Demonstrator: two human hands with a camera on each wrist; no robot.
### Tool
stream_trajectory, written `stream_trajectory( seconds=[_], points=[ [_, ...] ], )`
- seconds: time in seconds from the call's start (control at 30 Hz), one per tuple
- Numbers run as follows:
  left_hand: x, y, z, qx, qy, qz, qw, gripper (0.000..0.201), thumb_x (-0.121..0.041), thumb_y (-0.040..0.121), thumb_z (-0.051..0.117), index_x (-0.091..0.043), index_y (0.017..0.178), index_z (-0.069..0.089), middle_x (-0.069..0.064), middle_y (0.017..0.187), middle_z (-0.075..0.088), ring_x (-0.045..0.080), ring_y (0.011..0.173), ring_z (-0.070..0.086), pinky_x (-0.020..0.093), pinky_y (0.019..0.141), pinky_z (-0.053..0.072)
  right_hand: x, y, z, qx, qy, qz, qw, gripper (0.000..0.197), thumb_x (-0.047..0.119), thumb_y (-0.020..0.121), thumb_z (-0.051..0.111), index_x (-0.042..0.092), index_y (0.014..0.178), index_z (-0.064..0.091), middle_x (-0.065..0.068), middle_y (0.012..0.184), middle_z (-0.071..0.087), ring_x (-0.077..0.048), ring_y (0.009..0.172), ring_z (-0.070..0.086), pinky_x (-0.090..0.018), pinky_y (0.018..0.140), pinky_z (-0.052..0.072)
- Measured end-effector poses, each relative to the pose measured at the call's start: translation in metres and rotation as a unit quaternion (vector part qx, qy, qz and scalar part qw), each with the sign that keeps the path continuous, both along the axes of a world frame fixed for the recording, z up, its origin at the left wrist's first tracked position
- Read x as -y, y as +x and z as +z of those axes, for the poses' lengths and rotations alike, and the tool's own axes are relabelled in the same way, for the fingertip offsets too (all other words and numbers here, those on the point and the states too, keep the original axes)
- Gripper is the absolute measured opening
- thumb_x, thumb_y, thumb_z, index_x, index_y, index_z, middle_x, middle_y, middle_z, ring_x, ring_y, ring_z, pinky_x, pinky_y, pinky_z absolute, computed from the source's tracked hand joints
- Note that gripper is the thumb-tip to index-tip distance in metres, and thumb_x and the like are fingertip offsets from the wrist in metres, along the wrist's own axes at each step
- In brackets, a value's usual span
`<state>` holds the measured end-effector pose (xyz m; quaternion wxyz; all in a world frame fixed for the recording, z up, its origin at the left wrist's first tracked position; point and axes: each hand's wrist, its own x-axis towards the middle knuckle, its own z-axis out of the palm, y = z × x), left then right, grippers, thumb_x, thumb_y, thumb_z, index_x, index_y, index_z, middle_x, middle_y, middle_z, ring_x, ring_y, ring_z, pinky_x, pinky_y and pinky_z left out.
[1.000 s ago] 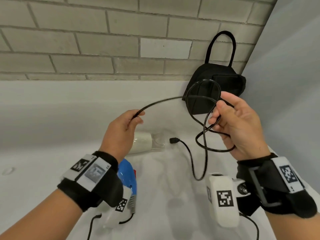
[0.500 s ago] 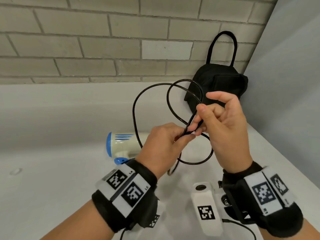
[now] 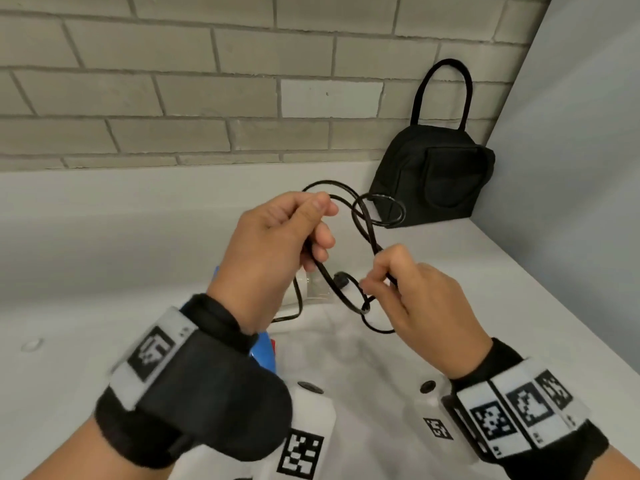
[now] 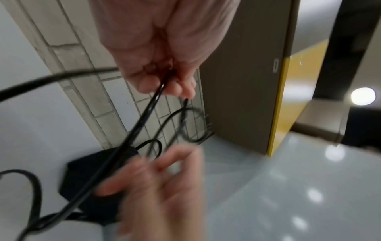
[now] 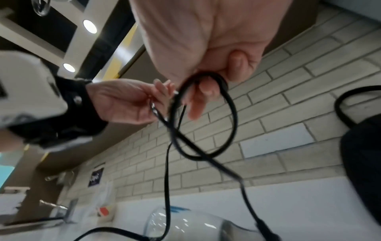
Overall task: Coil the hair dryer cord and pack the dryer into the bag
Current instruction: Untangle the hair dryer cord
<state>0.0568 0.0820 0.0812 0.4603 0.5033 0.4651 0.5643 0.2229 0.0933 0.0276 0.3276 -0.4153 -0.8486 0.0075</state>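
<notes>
The black cord [image 3: 367, 233] hangs in loops between both hands above the white counter [image 3: 467, 289]. My left hand [image 3: 317, 230] grips a bundle of strands, its fingers curled round them; the cord [image 4: 144, 114] runs out of that fist. My right hand [image 3: 377, 277], lower and to the right, pinches the cord, and a loop [image 5: 230, 124] hangs from its fingers. The plug [image 3: 341, 280] dangles between the hands. The white and blue hair dryer [image 3: 265, 355] lies on the counter, mostly hidden by my left wrist. The black bag [image 3: 433, 174] stands upright in the back right corner.
A brick wall [image 3: 207, 98] runs behind the counter and a grey side panel [image 3: 571, 168] closes the right side. The dryer's clear nozzle [image 5: 185, 226] lies below the cord. A small round fitting [image 3: 33, 344] is set in the counter at the left.
My left hand has risen up and left with strands of cord in its grip. My right hand has dropped lower, and the loops are smaller and tighter than before.
</notes>
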Motion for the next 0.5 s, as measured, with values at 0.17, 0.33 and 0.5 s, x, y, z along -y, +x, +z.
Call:
stream_trajectory(
  seconds=[0.17, 0.33, 0.5],
  points=[
    [0.01, -0.014, 0.016, 0.096, -0.106, -0.16, 0.977, 0.018, -0.031, 0.069, 0.053, -0.014, 0.073, 0.06, -0.006, 0.034, 0.043, 0.001, 0.029, 0.038, 0.011, 0.033, 0.029, -0.012, 0.024, -0.012, 0.13, 0.035, -0.1, 0.986, 0.066, 0.038, 0.045, 0.086, 0.019, 0.09, 0.042, 0.006, 0.068, 0.063, -0.004, 0.046, 0.048, -0.022, 0.053, 0.034],
    [0.037, -0.024, 0.009, 0.095, -0.051, -0.217, 0.97, 0.017, -0.037, 0.054, 0.07, -0.021, 0.059, 0.067, -0.007, 0.038, 0.05, 0.009, 0.038, 0.053, 0.025, 0.055, 0.057, -0.023, 0.044, -0.014, 0.16, 0.056, -0.122, 0.978, 0.073, 0.037, 0.044, 0.086, 0.02, 0.101, 0.044, 0.0, 0.094, 0.069, -0.019, 0.072, 0.066, -0.034, 0.06, 0.039],
    [0.028, -0.05, -0.001, 0.336, -0.057, -0.331, 0.88, 0.031, -0.023, 0.095, 0.037, -0.002, 0.109, 0.056, 0.019, 0.086, 0.064, 0.032, 0.088, 0.063, 0.055, 0.099, 0.04, -0.027, 0.053, -0.03, 0.221, 0.088, -0.133, 0.962, 0.036, 0.021, 0.067, 0.074, 0.02, 0.097, 0.054, 0.003, 0.086, 0.07, -0.021, 0.078, 0.065, -0.037, 0.062, 0.043]
  ],
)
